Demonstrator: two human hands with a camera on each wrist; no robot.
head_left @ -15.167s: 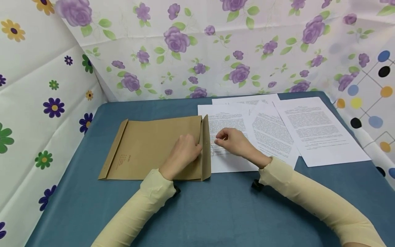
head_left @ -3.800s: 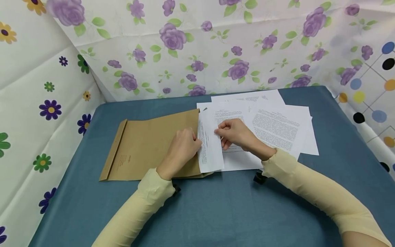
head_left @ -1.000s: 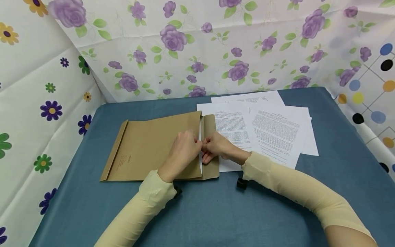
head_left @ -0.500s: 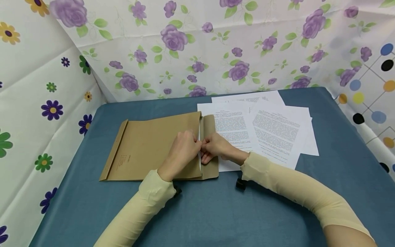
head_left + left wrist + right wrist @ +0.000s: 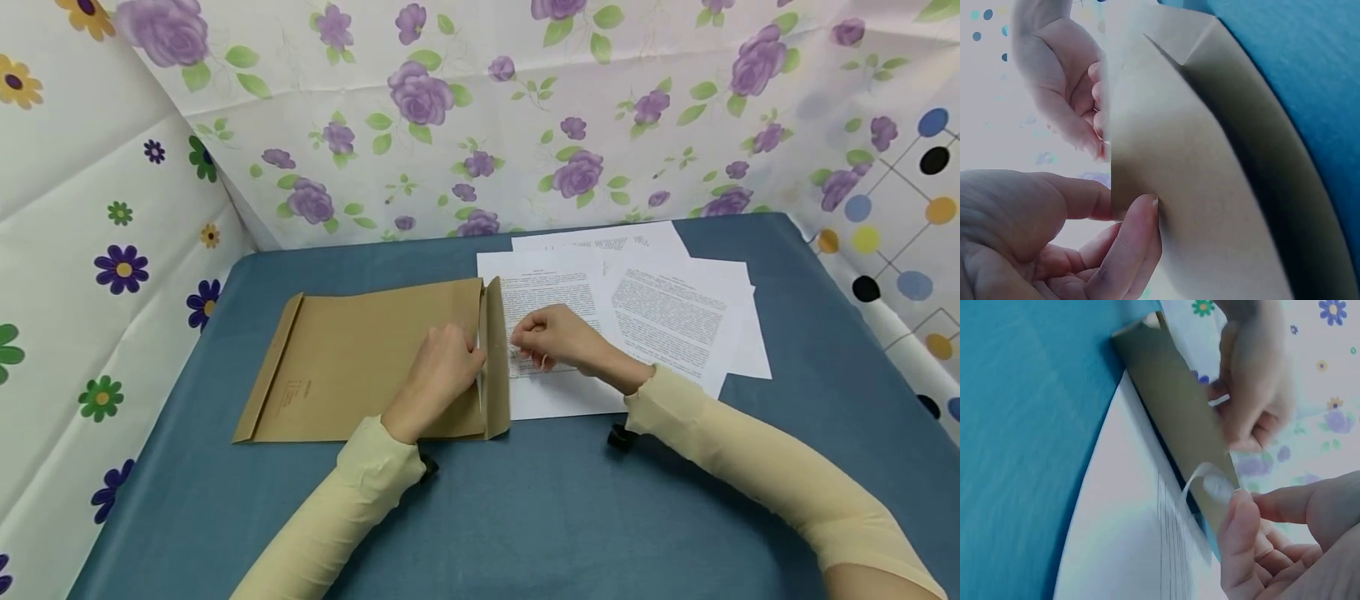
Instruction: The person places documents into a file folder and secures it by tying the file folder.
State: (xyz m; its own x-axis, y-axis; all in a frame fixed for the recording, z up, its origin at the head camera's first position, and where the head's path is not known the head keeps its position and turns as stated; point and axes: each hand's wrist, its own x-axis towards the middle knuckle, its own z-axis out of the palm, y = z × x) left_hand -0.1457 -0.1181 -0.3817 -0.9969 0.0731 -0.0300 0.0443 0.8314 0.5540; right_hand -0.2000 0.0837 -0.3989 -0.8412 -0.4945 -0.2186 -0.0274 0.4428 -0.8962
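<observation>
A brown paper envelope (image 5: 367,358) lies on its side, its mouth facing right and a sliver of white showing inside. My left hand (image 5: 438,375) pinches the mouth edge between thumb and fingers, clearly seen in the left wrist view. The envelope's flap (image 5: 497,358) stands raised along the right side. Just right of it, my right hand (image 5: 558,340) is over a printed sheet (image 5: 562,396), thumb and index finger together. In the right wrist view, a thin white string (image 5: 1191,480) loops from those fingertips beside the flap.
Several more printed sheets (image 5: 667,321) overlap at the back right of the blue-covered table (image 5: 525,517). Floral backdrop sheets (image 5: 510,158) rise behind the table and along the left side.
Seconds ago a sheet stuck out of the envelope's mouth; now it is inside. My right hand has drawn back rightward from the mouth, and the flap has come up. The left hand has held its place.
</observation>
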